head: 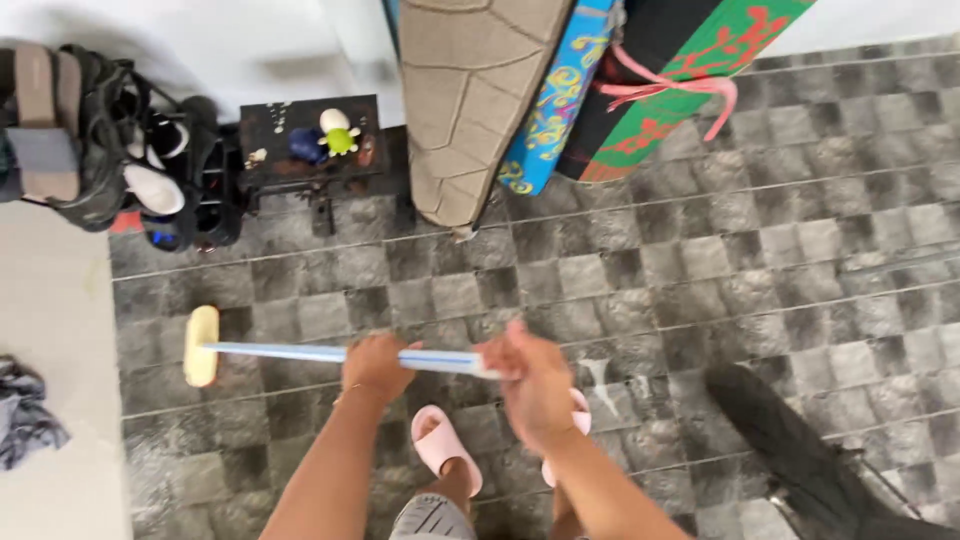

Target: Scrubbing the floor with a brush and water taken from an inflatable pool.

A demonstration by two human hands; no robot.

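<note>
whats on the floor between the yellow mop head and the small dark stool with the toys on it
Nothing lies there: in the head view, only bare grey tiled floor separates the mop head from the stool. The shoes sit off to the side.

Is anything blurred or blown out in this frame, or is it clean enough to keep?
Head view: the right hand is smeared by motion blur, while the left hand on the blue mop handle is sharper. The white wall at the top is overexposed. The grey tiled floor is evenly lit, with slight wide-angle bending of its lines.
</note>
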